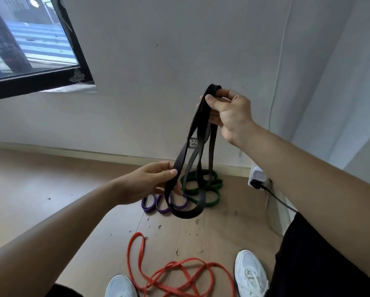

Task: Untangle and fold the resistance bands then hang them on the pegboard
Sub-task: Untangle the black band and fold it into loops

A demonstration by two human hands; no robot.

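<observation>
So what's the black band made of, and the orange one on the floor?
The black band looks like matte rubber, maybe latex: a flat strip drooping in limp loops with no shine. The orange band is probably the same rubbery stuff, narrower, lying in soft tangled curves.

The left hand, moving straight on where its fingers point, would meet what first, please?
Probably the other hanging strands of the black resistance band, though depth is unclear.
</observation>
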